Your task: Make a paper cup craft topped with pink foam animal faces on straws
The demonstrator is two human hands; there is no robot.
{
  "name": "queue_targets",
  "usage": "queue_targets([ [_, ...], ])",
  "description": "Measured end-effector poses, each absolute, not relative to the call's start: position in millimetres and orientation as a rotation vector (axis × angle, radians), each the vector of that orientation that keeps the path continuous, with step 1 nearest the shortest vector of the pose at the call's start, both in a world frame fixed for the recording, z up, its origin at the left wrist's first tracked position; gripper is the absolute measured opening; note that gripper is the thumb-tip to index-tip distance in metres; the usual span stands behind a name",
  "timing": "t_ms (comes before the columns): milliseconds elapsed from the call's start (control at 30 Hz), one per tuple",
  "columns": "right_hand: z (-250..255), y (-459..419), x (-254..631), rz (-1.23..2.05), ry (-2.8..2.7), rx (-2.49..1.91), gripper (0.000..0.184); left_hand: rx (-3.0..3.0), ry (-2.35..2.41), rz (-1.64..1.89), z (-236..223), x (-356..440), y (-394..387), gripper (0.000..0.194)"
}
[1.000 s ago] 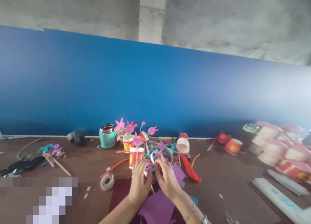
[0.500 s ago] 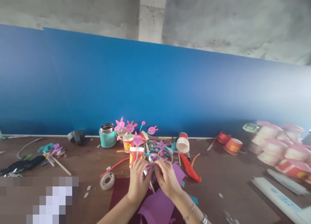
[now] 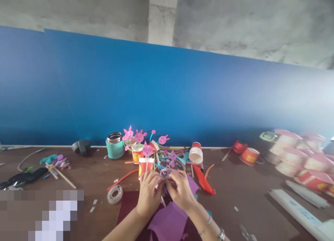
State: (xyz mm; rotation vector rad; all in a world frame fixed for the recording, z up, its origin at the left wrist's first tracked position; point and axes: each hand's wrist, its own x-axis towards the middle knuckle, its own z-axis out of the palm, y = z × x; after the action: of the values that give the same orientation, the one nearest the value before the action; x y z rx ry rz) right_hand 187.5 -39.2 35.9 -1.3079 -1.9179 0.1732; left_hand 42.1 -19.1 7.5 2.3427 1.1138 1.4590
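Just right of the front cup (image 3: 146, 166), the pale loop (image 3: 164, 171) sits lower than 1 second ago, suggesting fine finger work on it. The left hand (image 3: 150, 189) and right hand (image 3: 181, 190) are close together, fingers bent; whether either grips it, I cannot tell. The rear cup (image 3: 138, 154), behind and left of the front cup, shows a yellow logo (image 3: 136, 158) too small to read

Location type: craft workspace in a rough-finished building. Indicators: bare grey wall (image 3: 235, 28) and pillar (image 3: 162, 25) above a blue partition (image 3: 156, 87); brown counter (image 3: 247, 188) carrying a cut purple sheet (image 3: 168, 220), tape roll (image 3: 110, 195), paper cups (image 3: 142, 168) with pink animal-face cutouts (image 3: 139, 136), assorted scraps (image 3: 58, 161) and a power strip (image 3: 292, 208).
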Motion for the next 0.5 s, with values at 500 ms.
queue_targets([
  [500, 23, -36, 168, 1.162, -1.196, -1.098, 0.025, 2.254, 1.051, 1.65, 9, 42, -22, 0.011],
])
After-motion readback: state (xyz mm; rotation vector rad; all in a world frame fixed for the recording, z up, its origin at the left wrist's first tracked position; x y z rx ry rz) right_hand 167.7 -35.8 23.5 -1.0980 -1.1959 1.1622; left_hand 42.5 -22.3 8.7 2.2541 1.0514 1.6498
